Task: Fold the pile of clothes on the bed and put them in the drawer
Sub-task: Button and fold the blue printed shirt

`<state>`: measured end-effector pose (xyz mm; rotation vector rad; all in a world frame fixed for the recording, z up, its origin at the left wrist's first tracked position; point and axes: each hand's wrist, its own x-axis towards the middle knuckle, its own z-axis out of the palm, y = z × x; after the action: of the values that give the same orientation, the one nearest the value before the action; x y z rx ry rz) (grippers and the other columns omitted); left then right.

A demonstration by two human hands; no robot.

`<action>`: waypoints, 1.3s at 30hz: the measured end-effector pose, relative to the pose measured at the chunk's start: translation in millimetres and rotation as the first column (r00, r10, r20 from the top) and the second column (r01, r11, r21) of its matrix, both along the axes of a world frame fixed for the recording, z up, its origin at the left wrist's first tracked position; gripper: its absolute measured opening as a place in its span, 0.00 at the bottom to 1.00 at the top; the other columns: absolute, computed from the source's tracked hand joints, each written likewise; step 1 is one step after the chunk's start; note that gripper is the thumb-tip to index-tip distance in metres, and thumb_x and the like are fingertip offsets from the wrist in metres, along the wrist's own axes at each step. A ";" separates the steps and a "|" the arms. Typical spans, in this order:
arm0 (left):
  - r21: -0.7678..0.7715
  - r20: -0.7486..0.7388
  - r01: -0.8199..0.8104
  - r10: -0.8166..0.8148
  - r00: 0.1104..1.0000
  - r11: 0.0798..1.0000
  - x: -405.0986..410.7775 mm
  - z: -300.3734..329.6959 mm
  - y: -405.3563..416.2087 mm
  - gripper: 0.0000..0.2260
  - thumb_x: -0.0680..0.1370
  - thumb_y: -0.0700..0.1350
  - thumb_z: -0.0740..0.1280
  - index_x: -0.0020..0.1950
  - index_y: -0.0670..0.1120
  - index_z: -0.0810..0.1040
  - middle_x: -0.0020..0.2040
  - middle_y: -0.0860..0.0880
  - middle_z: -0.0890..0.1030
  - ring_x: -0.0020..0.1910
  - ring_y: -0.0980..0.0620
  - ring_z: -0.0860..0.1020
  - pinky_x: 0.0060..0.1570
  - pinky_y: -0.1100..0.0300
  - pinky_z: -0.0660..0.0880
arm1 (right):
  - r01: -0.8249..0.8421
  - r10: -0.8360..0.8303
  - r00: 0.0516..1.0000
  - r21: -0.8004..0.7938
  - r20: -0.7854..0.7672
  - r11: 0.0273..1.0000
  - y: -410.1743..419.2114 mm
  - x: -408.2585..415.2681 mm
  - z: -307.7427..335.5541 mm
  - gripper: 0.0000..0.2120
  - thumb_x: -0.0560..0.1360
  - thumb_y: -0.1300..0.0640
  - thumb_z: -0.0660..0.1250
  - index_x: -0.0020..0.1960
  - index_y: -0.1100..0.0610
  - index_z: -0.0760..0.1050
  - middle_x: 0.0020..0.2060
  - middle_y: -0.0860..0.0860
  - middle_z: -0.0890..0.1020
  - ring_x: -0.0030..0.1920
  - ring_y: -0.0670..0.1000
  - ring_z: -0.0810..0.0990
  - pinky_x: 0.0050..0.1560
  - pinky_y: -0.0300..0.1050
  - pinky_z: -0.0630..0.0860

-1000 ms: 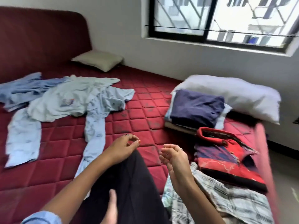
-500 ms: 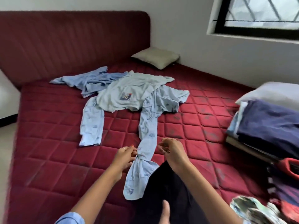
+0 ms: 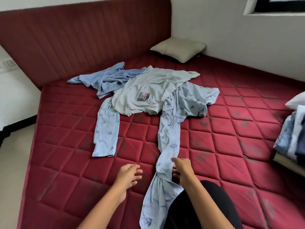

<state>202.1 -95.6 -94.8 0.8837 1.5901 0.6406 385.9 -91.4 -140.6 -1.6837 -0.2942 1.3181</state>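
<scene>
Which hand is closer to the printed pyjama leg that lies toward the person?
The right hand: it grips the printed pyjama leg at its right edge. The left hand rests on the mattress, apart, left of it.

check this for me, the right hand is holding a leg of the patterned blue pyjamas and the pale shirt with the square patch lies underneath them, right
Not quite. The head view shows the pale shirt lying on top of the patterned blue pyjamas, not underneath them. The rest holds: the right hand is holding one pyjama leg.
</scene>
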 end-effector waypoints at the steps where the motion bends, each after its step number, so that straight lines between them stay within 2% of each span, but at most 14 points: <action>1: -0.002 -0.002 -0.003 0.003 1.000 1.000 2.3 0.5 3.6 0.07 0.81 0.43 0.59 0.47 0.46 0.75 0.43 0.48 0.81 0.38 0.52 0.78 0.36 0.62 0.68 | -0.019 0.019 1.000 -0.018 -0.021 1.000 1.5 2.3 -1.1 0.06 0.76 0.62 0.64 0.40 0.61 0.70 0.28 0.53 0.68 0.26 0.50 0.65 0.27 0.39 0.60; 3: -0.009 -0.004 -0.001 0.001 1.000 1.000 7.1 2.1 7.8 0.07 0.81 0.43 0.59 0.47 0.45 0.74 0.43 0.48 0.80 0.38 0.52 0.77 0.35 0.63 0.68 | -0.070 0.069 0.997 -0.024 -0.043 0.997 1.8 1.8 0.4 0.13 0.78 0.60 0.63 0.34 0.58 0.67 0.24 0.51 0.65 0.22 0.47 0.60 0.26 0.38 0.56; 6: 0.014 -0.025 0.012 -0.011 1.000 1.000 13.6 4.1 13.8 0.04 0.81 0.43 0.60 0.50 0.45 0.74 0.43 0.48 0.80 0.38 0.53 0.77 0.35 0.63 0.69 | -0.206 0.206 0.976 0.008 -0.075 0.978 2.4 -3.8 5.6 0.13 0.80 0.58 0.59 0.37 0.56 0.64 0.25 0.51 0.65 0.22 0.47 0.61 0.25 0.37 0.58; 11: 0.089 -0.042 0.001 0.002 0.999 0.996 18.5 12.3 20.9 0.05 0.80 0.46 0.63 0.50 0.46 0.75 0.50 0.45 0.78 0.45 0.51 0.76 0.40 0.63 0.71 | -0.367 0.408 0.902 0.248 -0.140 0.896 -1.7 -2.8 22.7 0.11 0.81 0.59 0.59 0.40 0.53 0.64 0.24 0.48 0.62 0.23 0.45 0.58 0.23 0.37 0.57; 16: 0.025 0.130 0.044 -0.047 0.990 0.999 22.3 34.7 26.9 0.24 0.76 0.59 0.65 0.65 0.45 0.71 0.60 0.44 0.76 0.62 0.46 0.75 0.65 0.54 0.68 | -0.450 0.606 0.764 0.489 -0.222 0.747 -15.1 4.4 42.2 0.07 0.79 0.56 0.63 0.44 0.53 0.67 0.29 0.48 0.61 0.27 0.44 0.57 0.27 0.37 0.55; 19: -0.037 0.171 0.137 -0.129 0.977 0.990 27.2 51.0 32.0 0.26 0.75 0.64 0.62 0.58 0.43 0.75 0.55 0.44 0.82 0.55 0.47 0.80 0.60 0.53 0.72 | -0.518 0.751 0.608 0.589 -0.256 0.620 -24.6 3.0 47.7 0.08 0.74 0.52 0.70 0.47 0.53 0.72 0.30 0.48 0.67 0.27 0.42 0.61 0.30 0.36 0.58; 21: -0.013 0.157 0.218 -0.213 0.964 0.976 32.5 56.9 34.6 0.24 0.76 0.63 0.63 0.52 0.43 0.81 0.47 0.45 0.85 0.49 0.48 0.82 0.57 0.53 0.75 | -0.572 0.867 0.427 0.665 -0.257 0.480 -30.9 -0.9 51.3 0.07 0.75 0.52 0.69 0.45 0.54 0.73 0.29 0.46 0.70 0.27 0.41 0.65 0.30 0.34 0.61; 23: 0.016 0.104 0.258 -0.258 0.960 0.966 38.9 57.5 35.1 0.21 0.77 0.58 0.65 0.49 0.40 0.83 0.44 0.43 0.85 0.45 0.47 0.83 0.54 0.53 0.77 | -0.635 0.943 0.256 0.698 -0.214 0.331 -35.2 -5.1 54.9 0.09 0.76 0.52 0.65 0.40 0.55 0.75 0.26 0.45 0.73 0.26 0.41 0.68 0.31 0.33 0.65; 25: 0.054 0.013 0.235 -0.236 0.972 0.970 48.0 53.5 34.8 0.15 0.80 0.48 0.64 0.49 0.35 0.80 0.37 0.42 0.85 0.37 0.48 0.83 0.44 0.55 0.80 | -0.702 0.961 0.218 0.656 -0.172 0.277 -38.1 -5.8 56.1 0.11 0.77 0.53 0.64 0.38 0.55 0.76 0.26 0.47 0.76 0.27 0.42 0.73 0.33 0.33 0.68; 27: 0.110 0.012 0.118 -0.120 0.993 0.987 58.8 53.5 33.3 0.10 0.82 0.40 0.60 0.47 0.36 0.77 0.28 0.44 0.81 0.25 0.51 0.79 0.30 0.60 0.78 | -0.735 0.912 0.372 0.545 -0.171 0.402 -33.9 -4.2 51.9 0.11 0.78 0.57 0.64 0.37 0.55 0.77 0.28 0.48 0.77 0.28 0.43 0.74 0.33 0.34 0.70; 29: 0.156 0.023 0.033 -0.037 0.999 0.987 63.6 59.4 32.6 0.08 0.82 0.38 0.58 0.47 0.39 0.74 0.28 0.44 0.75 0.18 0.55 0.74 0.21 0.64 0.73 | -0.620 0.739 0.637 0.423 -0.220 0.661 -23.2 0.2 48.8 0.11 0.78 0.57 0.64 0.38 0.54 0.76 0.28 0.48 0.75 0.27 0.43 0.71 0.31 0.35 0.67; 32: 0.236 -0.012 0.029 -0.027 1.000 0.971 57.3 74.1 34.0 0.05 0.83 0.38 0.57 0.53 0.40 0.73 0.30 0.45 0.70 0.16 0.57 0.68 0.17 0.66 0.69 | -0.112 0.226 0.886 0.287 -0.404 0.951 -3.5 13.4 37.0 0.08 0.78 0.59 0.61 0.42 0.57 0.75 0.25 0.49 0.76 0.23 0.45 0.70 0.26 0.36 0.67; 35: 0.280 0.004 0.031 -0.034 0.999 0.959 37.8 94.3 33.8 0.04 0.83 0.39 0.58 0.53 0.43 0.72 0.27 0.48 0.69 0.16 0.59 0.66 0.17 0.67 0.65 | 0.234 -0.154 0.854 0.103 -0.498 0.967 4.2 26.5 21.0 0.08 0.78 0.61 0.59 0.41 0.57 0.73 0.25 0.51 0.78 0.26 0.47 0.72 0.24 0.34 0.69; 39: 0.249 0.136 -0.014 -0.021 0.991 0.968 -11.2 127.6 18.5 0.09 0.81 0.38 0.59 0.42 0.46 0.70 0.21 0.51 0.65 0.17 0.58 0.62 0.15 0.71 0.60 | 0.245 -0.158 0.767 0.055 -0.621 0.968 6.0 24.1 18.1 0.07 0.80 0.56 0.58 0.48 0.59 0.70 0.39 0.58 0.78 0.35 0.53 0.75 0.29 0.41 0.74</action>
<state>191.0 -77.1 32.9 1.0040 1.4032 0.8941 410.0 -85.4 -122.5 -1.0545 0.1824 1.5598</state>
